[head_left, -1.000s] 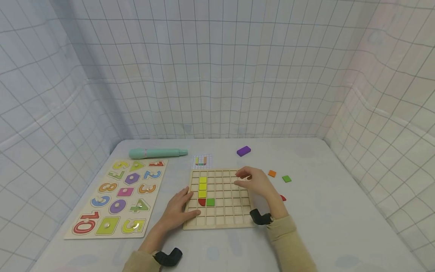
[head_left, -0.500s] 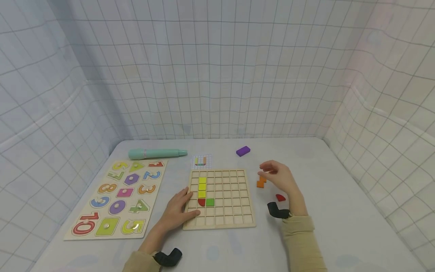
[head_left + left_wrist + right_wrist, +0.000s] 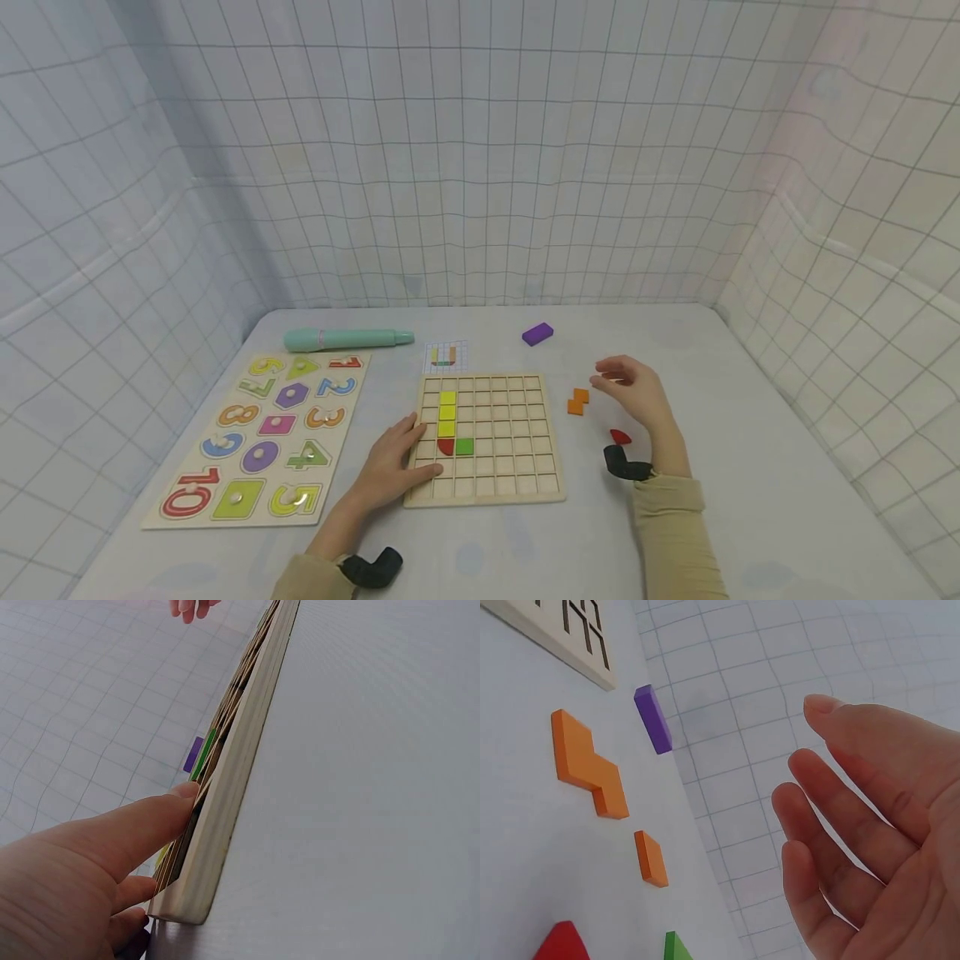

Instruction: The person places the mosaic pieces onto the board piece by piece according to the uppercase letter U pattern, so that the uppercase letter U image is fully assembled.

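My left hand point(image 3: 393, 458) rests on the left edge of a wooden grid board point(image 3: 513, 481), fingers spread and thumb over the near-left cells. On the board are a column of yellow squares point(image 3: 447, 412), a red quarter-circle tile point(image 3: 446, 447) below them and a green square point(image 3: 465, 447) beside it. My right hand point(image 3: 636, 393) hovers right of the board, fingers loosely bent and nothing held. To its left lie two orange squares point(image 3: 578, 402), corner to corner. The right wrist view also shows a separate orange tile point(image 3: 651, 859) and a green tile point(image 3: 676, 948), both hidden behind the hand in the head view.
Nearer me than the right hand lies another red tile point(image 3: 620, 437). A purple block point(image 3: 537, 334) sits behind the board, along with a small pattern card point(image 3: 446, 357). At left are a number puzzle board point(image 3: 240, 400) and a mint-green tube-shaped object point(image 3: 348, 337).
My right hand has moved right, from above the board's far-right cells to past the orange squares, which now show uncovered. The left hand has stayed on the board's edge.
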Available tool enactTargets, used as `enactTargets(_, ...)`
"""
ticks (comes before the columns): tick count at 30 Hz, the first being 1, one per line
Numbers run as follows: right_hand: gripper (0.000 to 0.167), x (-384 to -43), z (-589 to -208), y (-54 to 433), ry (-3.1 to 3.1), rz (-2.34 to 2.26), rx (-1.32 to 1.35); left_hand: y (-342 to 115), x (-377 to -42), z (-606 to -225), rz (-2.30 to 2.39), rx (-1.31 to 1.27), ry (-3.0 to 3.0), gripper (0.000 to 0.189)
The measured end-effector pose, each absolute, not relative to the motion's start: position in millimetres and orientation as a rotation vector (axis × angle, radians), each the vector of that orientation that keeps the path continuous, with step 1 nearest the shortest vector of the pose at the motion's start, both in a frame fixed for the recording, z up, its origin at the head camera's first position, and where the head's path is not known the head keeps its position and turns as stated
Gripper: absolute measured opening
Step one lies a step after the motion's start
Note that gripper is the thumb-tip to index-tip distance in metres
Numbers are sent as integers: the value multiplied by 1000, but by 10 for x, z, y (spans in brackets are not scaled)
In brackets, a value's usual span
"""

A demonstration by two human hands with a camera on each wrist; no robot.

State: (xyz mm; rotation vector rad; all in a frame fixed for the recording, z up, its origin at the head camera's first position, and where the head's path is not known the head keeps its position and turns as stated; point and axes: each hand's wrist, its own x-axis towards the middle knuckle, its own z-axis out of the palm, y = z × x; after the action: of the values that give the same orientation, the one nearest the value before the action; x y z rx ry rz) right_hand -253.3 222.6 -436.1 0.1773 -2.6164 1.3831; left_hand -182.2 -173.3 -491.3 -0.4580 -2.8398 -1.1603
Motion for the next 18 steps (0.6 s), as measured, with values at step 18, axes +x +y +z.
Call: enactTargets(18, 37, -2563, -4481, 2402, -2598, 1400, 42, -1740, -1827, -4904, -1171, -434, -2878, 80)
